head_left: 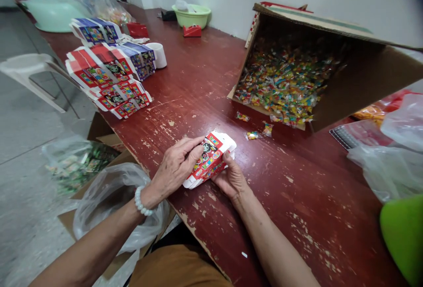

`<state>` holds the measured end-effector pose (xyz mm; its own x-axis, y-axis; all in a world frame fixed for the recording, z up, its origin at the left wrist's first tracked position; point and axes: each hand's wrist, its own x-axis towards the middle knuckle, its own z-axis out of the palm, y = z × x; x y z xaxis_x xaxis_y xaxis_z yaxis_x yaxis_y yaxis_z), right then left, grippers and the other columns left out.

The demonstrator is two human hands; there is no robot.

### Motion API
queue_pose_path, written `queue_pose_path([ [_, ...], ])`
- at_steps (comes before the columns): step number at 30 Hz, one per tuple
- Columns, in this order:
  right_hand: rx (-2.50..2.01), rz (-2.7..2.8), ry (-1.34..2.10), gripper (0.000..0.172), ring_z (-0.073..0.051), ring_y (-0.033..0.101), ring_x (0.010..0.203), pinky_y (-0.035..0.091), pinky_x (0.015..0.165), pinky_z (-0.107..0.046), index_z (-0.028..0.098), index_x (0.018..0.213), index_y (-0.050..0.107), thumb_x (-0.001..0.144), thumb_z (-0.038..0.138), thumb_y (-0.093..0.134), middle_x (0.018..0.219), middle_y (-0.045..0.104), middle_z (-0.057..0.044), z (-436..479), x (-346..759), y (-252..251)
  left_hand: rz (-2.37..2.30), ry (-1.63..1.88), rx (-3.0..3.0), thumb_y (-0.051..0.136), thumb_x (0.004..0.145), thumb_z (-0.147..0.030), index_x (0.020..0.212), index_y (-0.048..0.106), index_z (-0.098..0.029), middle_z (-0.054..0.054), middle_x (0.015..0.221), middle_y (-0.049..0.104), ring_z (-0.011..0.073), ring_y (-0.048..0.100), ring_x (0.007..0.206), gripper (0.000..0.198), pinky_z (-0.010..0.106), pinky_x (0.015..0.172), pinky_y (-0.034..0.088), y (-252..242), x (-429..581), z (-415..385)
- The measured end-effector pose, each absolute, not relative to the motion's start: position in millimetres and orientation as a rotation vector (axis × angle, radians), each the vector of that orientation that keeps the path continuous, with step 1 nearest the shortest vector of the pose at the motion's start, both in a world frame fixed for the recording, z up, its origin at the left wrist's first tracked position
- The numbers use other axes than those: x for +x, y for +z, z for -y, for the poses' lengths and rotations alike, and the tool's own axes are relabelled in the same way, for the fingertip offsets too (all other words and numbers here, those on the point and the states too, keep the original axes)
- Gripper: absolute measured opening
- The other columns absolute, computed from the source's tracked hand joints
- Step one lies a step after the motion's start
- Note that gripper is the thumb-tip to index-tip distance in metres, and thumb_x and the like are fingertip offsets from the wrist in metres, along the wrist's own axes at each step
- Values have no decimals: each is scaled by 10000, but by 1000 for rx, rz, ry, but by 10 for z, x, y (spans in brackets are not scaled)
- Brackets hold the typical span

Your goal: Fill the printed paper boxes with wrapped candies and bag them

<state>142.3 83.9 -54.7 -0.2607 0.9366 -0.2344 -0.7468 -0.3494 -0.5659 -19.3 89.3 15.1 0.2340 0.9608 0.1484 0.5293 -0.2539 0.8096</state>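
A small red and white printed candy box (211, 157) is tilted just above the table, held between both hands. My left hand (180, 161), with a beaded bracelet at the wrist, lies over its left side, fingers pressed on the printed face. My right hand (231, 178) grips the right side, thumb on the edge and fingers underneath. White flaps stick out at the box's far end. Just beyond it lie a few wrapped candies (252, 135). Behind them a large cardboard carton (350, 89) lies on its side, with a heap of wrapped candies (280, 84) inside.
Bundled flat candy boxes (102, 69) are stacked at the table's left edge beside a white mug (160, 55). A green basin (191, 16) stands at the back. Below left is a plastic-lined carton (115, 203). Plastic bags (393, 163) and a bright green object (403, 234) are at right.
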Motion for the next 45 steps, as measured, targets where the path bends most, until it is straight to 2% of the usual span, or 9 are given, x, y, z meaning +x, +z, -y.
queue_pose_path([
  [4, -641, 437, 1812, 513, -272, 717, 1063, 579, 975, -453, 224, 1168, 645, 724, 399, 831, 1105, 771, -45, -816, 1369, -475, -1573, 544, 2121, 699, 745, -655, 1405, 525, -200, 161, 1310, 637, 387, 594, 1173, 821, 509, 1033, 416, 186, -163, -873],
  [6, -659, 489, 1790, 479, -265, 730, 1023, 589, 954, -433, 218, 1161, 647, 733, 333, 828, 1086, 775, -40, -802, 1346, -420, -1608, 393, 2135, 754, 670, -660, 1411, 481, -188, 184, 1301, 624, 430, 601, 1153, 920, 537, 986, 434, 186, -186, -904],
  [10, -684, 585, 1841, 454, -248, 751, 907, 618, 864, -409, 201, 1136, 643, 733, 295, 829, 1039, 783, -43, -798, 1345, -339, -1444, 454, 1878, 777, 692, -557, 1303, 494, -207, 118, 1174, 663, 344, 660, 1049, 758, 435, 897, 494, 139, -308, -1031],
  [16, -760, 634, 1867, 371, -207, 744, 735, 633, 757, -365, 172, 1042, 669, 739, 309, 833, 902, 789, -37, -824, 1382, -359, -1158, 598, 1310, 861, 631, -423, 1184, 510, -219, 29, 1019, 702, 241, 679, 932, 686, 347, 814, 532, 22, -434, -1102],
  [23, -747, 589, 1831, 379, -211, 749, 742, 630, 814, -389, 182, 978, 649, 690, 275, 876, 895, 787, -24, -831, 1391, -338, -1165, 685, 1125, 872, 635, -390, 1168, 529, -176, 10, 944, 691, 175, 655, 798, 669, 281, 730, 501, 71, -430, -1045],
  [27, -707, 559, 1828, 387, -242, 757, 852, 611, 883, -425, 193, 974, 643, 677, 255, 885, 918, 787, -26, -839, 1398, -348, -1178, 704, 1122, 882, 618, -388, 1175, 517, -176, 23, 979, 696, 182, 659, 812, 699, 289, 746, 503, 93, -415, -1047],
  [32, -669, 496, 1866, 426, -209, 752, 798, 604, 913, -408, 175, 1040, 649, 678, 204, 871, 919, 789, -22, -845, 1437, -400, -1199, 724, 1148, 893, 598, -389, 1198, 521, -171, 41, 1011, 696, 192, 658, 834, 738, 299, 753, 505, 99, -397, -1045],
  [39, -662, 448, 1904, 397, -218, 747, 786, 608, 910, -424, 164, 1030, 685, 670, 163, 851, 931, 794, -37, -859, 1457, -393, -1105, 776, 1012, 871, 603, -277, 1104, 600, -154, 8, 896, 695, 133, 616, 708, 583, 237, 654, 475, 89, -418, -1059],
  [45, -682, 422, 1884, 427, -221, 747, 839, 600, 929, -421, 184, 1055, 678, 668, 153, 854, 967, 790, -29, -862, 1443, -386, -968, 715, 845, 861, 623, -224, 1118, 671, -127, 82, 952, 761, 178, 688, 752, 539, 273, 714, 541, -39, -521, -1138],
])
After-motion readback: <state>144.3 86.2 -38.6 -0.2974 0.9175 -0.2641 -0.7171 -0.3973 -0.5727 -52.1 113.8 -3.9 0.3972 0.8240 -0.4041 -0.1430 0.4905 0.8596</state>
